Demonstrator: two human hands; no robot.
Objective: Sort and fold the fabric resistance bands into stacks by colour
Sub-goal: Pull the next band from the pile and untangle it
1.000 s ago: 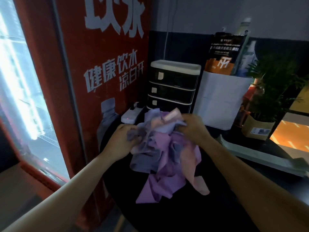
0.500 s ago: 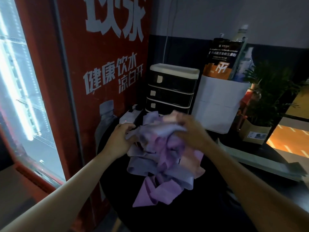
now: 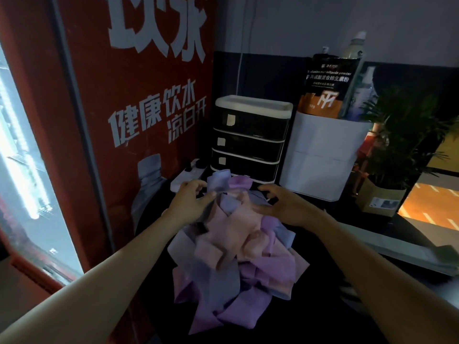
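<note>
Bands: I see a loose, tangled heap of pink, lilac and blue-grey fabric resistance bands (image 3: 236,256) lying on the dark round table (image 3: 323,306); no sorted stack shows; colours are mixed through the heap
Left hand: my left hand (image 3: 191,204) sits at the heap's far left edge; grip spread, fingers loosely curved, fingertips at the blue-grey folds; whether they touch, I cannot tell
Right hand: my right hand (image 3: 283,207) is at the heap's far right edge; grip spread, fingers apart, holding nothing
Behind the heap: a black three-drawer plastic organiser with a white top (image 3: 250,137); just beside it a white power strip (image 3: 186,177)
Right of that: a white box (image 3: 325,157) holding an orange-and-black powder pouch (image 3: 325,88); a green potted plant (image 3: 402,150)
Left: a red drinks fridge with white lettering (image 3: 124,120)
</note>
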